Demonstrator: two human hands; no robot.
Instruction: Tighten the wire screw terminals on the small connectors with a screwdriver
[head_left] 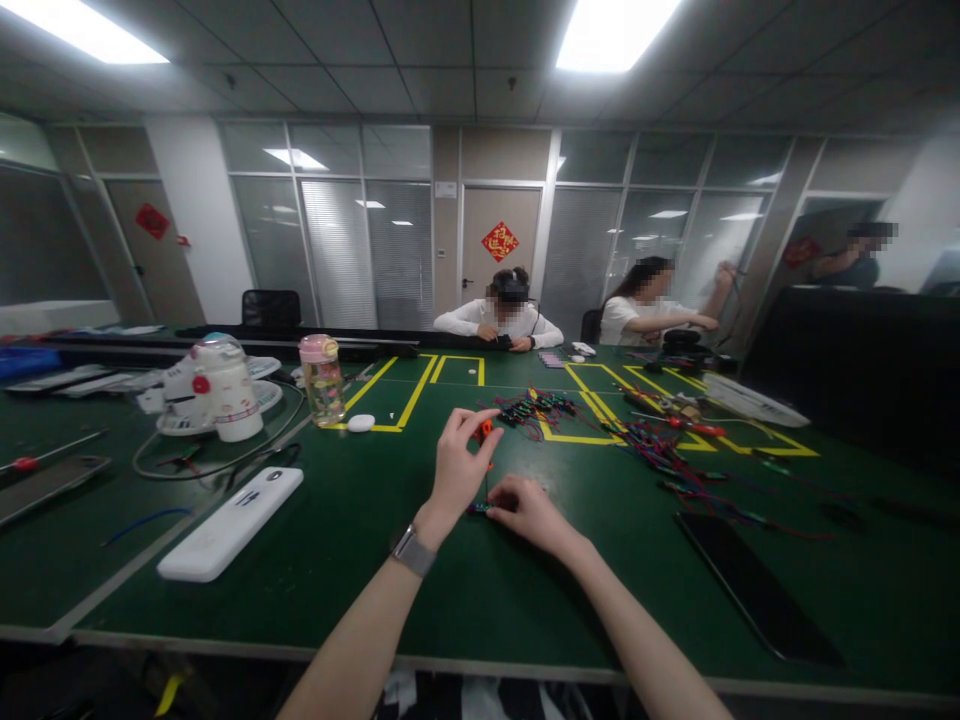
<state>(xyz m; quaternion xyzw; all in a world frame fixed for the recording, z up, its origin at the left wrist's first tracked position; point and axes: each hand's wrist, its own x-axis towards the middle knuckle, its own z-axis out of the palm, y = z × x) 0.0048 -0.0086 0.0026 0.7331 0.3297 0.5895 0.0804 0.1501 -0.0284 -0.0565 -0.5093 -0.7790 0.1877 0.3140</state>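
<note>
My left hand (pixel 456 455), with a watch (pixel 412 551) on its wrist, pinches the orange handle of a small screwdriver (pixel 487 429). The tool stands upright, its thin shaft pointing down. Below its tip a small green circuit board (pixel 478 510) lies at the tabletop, its edge gripped by the fingertips of my right hand (pixel 534 512). Whether the tip touches the board is too small to tell. Beyond my hands a heap of small boards with red and dark wires (pixel 540 405) spreads on the table, and more wired boards (pixel 660 450) trail off to the right.
A dark phone (pixel 757 585) lies at right, a white power bank (pixel 231 525) at left. Behind it stand a pink-lidded bottle (pixel 322 385) and a white jug (pixel 234 395). Yellow tape (pixel 420 395) marks the green table (pixel 360 600). Two people (pixel 499 315) sit across; another stands at far right.
</note>
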